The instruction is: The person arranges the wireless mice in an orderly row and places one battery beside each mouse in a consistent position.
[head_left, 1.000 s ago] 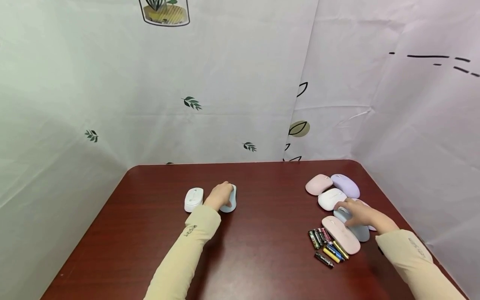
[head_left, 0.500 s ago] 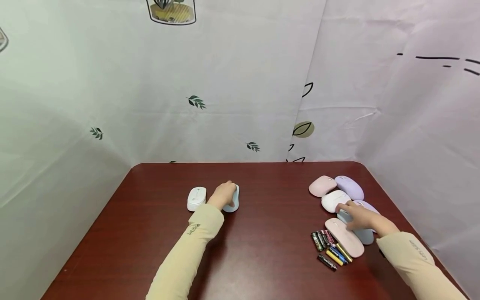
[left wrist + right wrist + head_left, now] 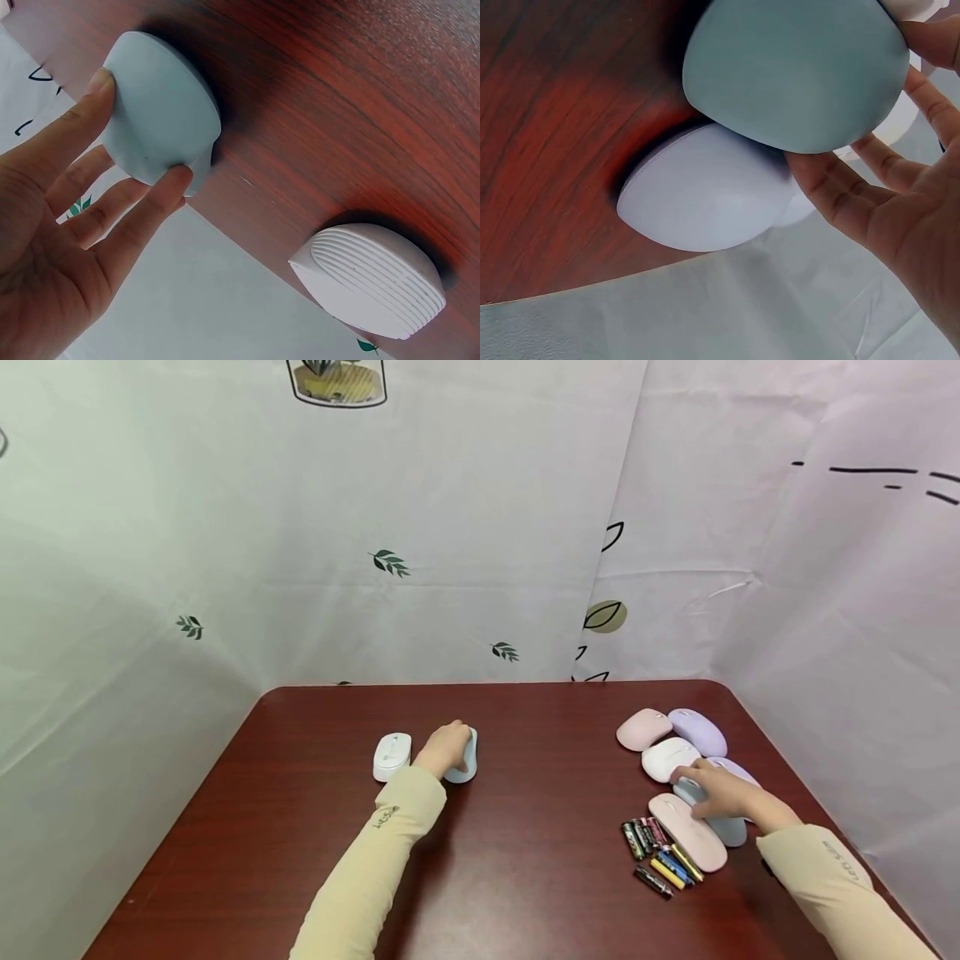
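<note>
Gripping 1 mouse per hand. Left hand (image 3: pixel 444 752) pinches left blue mouse (image 3: pixel 161 109) by its edges, thumb opposite fingers, around mid-table; ridged white mouse (image 3: pixel 371 285) sits near it. Right hand (image 3: pixel 720 789) holds right blue mouse (image 3: pixel 731 832) at table's right side, thumb and fingers on its edges, between near pink mouse (image 3: pixel 688 833) and near lavender mouse (image 3: pixel 705 191). Batteries (image 3: pixel 660 852) beside near pink mouse, on red-brown table (image 3: pixel 540 860).

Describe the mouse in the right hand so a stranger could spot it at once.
On the dark red table, at right, the right hand grips a light blue mouse. It is between a pink mouse and a lilac mouse, the only blue one in that cluster.
</note>
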The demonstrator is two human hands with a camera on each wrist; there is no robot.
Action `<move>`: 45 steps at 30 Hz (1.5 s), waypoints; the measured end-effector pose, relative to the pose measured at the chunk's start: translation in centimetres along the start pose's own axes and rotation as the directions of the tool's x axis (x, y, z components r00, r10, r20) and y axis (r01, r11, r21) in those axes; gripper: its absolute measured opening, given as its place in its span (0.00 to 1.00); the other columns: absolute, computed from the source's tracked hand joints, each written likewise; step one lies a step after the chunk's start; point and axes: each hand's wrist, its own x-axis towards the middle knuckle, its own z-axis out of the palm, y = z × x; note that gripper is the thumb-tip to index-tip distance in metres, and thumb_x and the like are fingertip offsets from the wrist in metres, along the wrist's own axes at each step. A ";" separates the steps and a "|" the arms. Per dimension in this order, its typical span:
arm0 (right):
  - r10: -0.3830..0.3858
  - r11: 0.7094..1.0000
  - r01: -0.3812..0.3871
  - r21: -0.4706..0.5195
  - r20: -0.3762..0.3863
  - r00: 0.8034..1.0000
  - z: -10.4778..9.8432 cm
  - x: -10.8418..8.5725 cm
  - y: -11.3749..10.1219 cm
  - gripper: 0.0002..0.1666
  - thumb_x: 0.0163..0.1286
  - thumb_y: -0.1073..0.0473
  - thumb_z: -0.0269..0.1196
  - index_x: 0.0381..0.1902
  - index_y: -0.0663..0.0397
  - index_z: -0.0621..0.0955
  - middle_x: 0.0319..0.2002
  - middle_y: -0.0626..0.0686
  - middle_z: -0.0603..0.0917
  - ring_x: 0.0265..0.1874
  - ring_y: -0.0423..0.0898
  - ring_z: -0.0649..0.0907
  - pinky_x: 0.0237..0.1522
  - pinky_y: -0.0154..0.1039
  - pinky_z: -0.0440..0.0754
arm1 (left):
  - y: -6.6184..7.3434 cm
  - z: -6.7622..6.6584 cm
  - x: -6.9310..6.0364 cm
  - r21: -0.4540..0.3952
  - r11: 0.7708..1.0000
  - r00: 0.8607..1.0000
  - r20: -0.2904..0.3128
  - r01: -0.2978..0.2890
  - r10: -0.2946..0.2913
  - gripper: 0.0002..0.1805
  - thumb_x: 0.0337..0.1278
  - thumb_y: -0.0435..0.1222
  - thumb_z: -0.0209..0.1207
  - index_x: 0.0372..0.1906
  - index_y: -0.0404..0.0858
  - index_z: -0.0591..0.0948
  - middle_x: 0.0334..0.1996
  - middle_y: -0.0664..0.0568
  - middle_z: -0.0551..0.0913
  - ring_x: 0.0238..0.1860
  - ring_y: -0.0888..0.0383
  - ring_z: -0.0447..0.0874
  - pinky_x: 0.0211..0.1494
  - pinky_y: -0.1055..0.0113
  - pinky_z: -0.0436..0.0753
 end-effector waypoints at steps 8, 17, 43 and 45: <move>-0.053 0.998 0.051 -0.029 -0.068 0.996 0.0 -0.1 0.1 0.26 0.42 0.64 0.72 0.42 0.55 0.76 0.38 0.61 0.74 0.34 0.53 0.76 0.34 0.45 0.73 | -0.2 -0.1 -0.1 0.005 1.000 1.000 -0.013 -0.007 0.007 0.22 0.34 0.31 0.75 0.41 0.31 0.83 0.46 0.40 0.78 0.43 0.46 0.80 0.44 0.59 0.80; -0.064 0.994 0.057 -0.092 -0.078 0.995 -0.5 -0.3 -0.1 0.25 0.43 0.62 0.73 0.42 0.54 0.77 0.40 0.65 0.75 0.36 0.61 0.77 0.36 0.54 0.75 | 0.0 0.0 -0.3 -0.003 1.000 1.000 -0.009 -0.013 0.013 0.21 0.34 0.31 0.74 0.40 0.31 0.83 0.46 0.39 0.78 0.43 0.46 0.80 0.43 0.58 0.80; -0.128 0.990 0.111 -0.083 -0.238 0.963 -2.3 2.6 -2.8 0.22 0.49 0.63 0.68 0.44 0.62 0.79 0.41 0.64 0.81 0.39 0.60 0.80 0.36 0.51 0.76 | 0.2 -0.1 -0.1 0.007 1.000 1.000 -0.022 0.006 -0.006 0.22 0.34 0.32 0.75 0.41 0.31 0.83 0.46 0.40 0.79 0.45 0.45 0.81 0.45 0.58 0.80; -0.117 0.992 0.103 -0.069 -0.238 0.964 -2.3 3.1 -3.4 0.22 0.50 0.63 0.67 0.45 0.62 0.79 0.40 0.63 0.81 0.38 0.58 0.80 0.36 0.51 0.77 | 0.2 0.0 -0.1 0.003 1.000 1.000 -0.015 0.009 -0.009 0.23 0.34 0.32 0.75 0.42 0.31 0.82 0.47 0.40 0.79 0.45 0.45 0.80 0.46 0.58 0.80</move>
